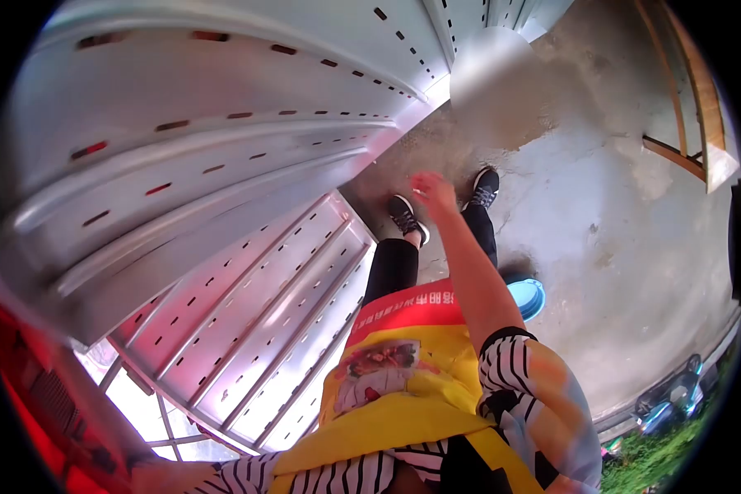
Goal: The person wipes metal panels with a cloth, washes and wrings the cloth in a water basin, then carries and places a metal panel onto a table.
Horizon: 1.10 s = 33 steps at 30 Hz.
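Observation:
My right hand (435, 194) hangs over the concrete floor, above the gap between my two dark shoes. Its fingers look loosely apart, though slightly blurred, and I see nothing held in them. The nearest large thing is a slotted, ribbed metal panel (222, 156), which rises to the left; the hand is apart from it. My left forearm (169, 476) runs out at the lower left, and the left hand itself does not show. A yellow and red apron (412, 370) covers my front.
More slotted metal panelling (247, 329) stands at the lower left. Beside my right arm, partly hidden, is a light blue basin (528, 298). A wooden frame (692, 90) stands at the upper right. Wet patches mark the concrete floor (601, 214). Greenery (659, 457) lies beyond its lower right edge.

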Each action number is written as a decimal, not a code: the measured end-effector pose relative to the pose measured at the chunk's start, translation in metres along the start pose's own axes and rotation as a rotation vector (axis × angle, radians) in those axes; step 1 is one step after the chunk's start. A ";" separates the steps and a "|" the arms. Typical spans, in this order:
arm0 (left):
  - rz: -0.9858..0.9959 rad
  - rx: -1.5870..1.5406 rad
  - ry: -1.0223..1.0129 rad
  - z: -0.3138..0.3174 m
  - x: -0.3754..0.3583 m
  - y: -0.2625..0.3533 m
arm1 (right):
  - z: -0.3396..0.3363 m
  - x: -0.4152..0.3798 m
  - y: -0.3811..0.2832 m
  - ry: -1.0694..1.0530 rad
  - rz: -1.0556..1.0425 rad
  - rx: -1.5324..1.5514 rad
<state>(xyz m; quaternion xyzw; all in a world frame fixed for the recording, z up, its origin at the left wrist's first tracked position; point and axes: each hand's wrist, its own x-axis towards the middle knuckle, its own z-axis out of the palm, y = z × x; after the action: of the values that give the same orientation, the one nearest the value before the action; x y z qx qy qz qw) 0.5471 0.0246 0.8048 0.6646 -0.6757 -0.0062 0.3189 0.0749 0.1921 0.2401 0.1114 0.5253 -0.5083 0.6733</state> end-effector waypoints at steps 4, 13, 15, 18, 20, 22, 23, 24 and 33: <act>-0.090 0.101 0.044 0.011 -0.003 -0.010 | -0.044 0.109 -0.006 0.035 0.009 0.140; -0.212 0.257 0.122 0.037 -0.011 -0.033 | -0.025 0.293 -0.023 -0.033 -0.042 0.233; -0.220 0.268 0.128 0.046 -0.008 -0.037 | -0.021 0.330 -0.009 -0.042 -0.051 0.314; -0.241 0.276 0.140 0.053 -0.003 -0.043 | -0.024 0.365 0.029 0.004 0.014 0.383; -0.250 0.281 0.132 0.058 0.001 -0.045 | -0.061 0.369 0.087 -0.491 0.054 -0.017; -0.262 0.281 0.127 0.061 0.001 -0.048 | -0.086 0.338 0.158 -0.218 -0.109 -1.004; -0.264 0.268 0.138 0.061 0.002 -0.049 | -0.098 0.315 0.183 -0.077 -0.062 -1.518; -0.266 0.255 0.143 0.058 0.004 -0.049 | -0.110 0.293 0.192 -0.054 0.014 -1.711; -0.272 0.066 0.160 0.040 0.022 -0.042 | -0.155 0.159 -0.004 0.027 -0.726 -1.546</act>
<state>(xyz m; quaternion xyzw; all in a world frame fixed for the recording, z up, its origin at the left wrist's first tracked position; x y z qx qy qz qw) 0.5691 -0.0168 0.7643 0.7585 -0.5517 0.0256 0.3457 -0.0312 0.2061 0.0460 -0.5486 0.7355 -0.1898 0.3494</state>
